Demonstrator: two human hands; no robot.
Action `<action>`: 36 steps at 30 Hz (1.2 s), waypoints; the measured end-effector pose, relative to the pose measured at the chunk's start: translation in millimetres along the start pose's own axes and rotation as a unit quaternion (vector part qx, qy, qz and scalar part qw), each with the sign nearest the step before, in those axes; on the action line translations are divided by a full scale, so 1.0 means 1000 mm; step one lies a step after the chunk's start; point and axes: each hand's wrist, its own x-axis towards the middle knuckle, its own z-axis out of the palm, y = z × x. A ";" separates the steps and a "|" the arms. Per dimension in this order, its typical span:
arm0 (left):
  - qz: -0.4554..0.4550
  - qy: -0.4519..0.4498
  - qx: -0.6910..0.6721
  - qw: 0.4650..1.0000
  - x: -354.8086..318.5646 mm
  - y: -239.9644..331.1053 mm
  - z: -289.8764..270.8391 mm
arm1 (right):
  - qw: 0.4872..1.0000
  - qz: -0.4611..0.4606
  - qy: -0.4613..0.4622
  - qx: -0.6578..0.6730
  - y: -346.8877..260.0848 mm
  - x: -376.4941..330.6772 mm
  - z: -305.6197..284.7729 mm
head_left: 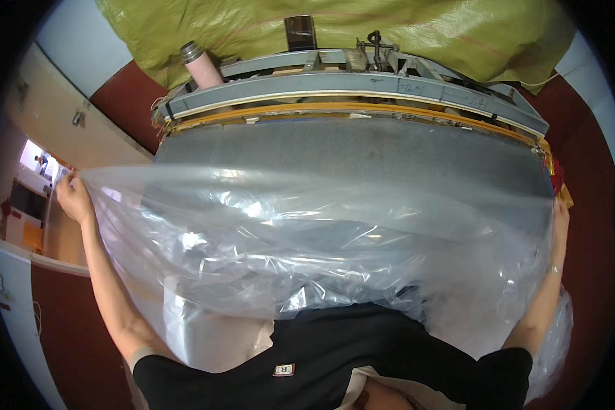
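A large clear plastic sheet (pixel 321 232) is stretched wide in front of me, over a grey work table (pixel 348 147). My left hand (pixel 72 195) is raised far out to the left and pinches the sheet's upper left corner. My right hand (pixel 560 205) is out at the far right, behind the sheet's right edge, and grips that edge. The sheet sags in crinkled folds toward my black shirt. Part of the right hand is hidden by the plastic.
Behind the table's far edge runs a grey metal frame with a yellow strip (pixel 348 92). A pink cylinder with a metal cap (pixel 199 65) stands on it at the left. A green woven tarp (pixel 335 31) hangs beyond. The floor is dark red (pixel 598 225).
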 end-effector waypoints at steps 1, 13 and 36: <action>-0.001 0.003 -0.014 1.000 0.002 -0.010 0.035 | 0.992 -0.083 0.080 -0.042 0.046 0.045 -0.005; -0.070 -0.406 -0.233 0.881 -0.154 0.097 0.195 | 0.886 0.152 0.172 -0.403 0.015 0.052 0.067; 0.208 -0.724 -0.602 0.266 -0.279 0.580 -0.255 | 0.906 0.139 0.179 -0.357 0.022 0.061 0.066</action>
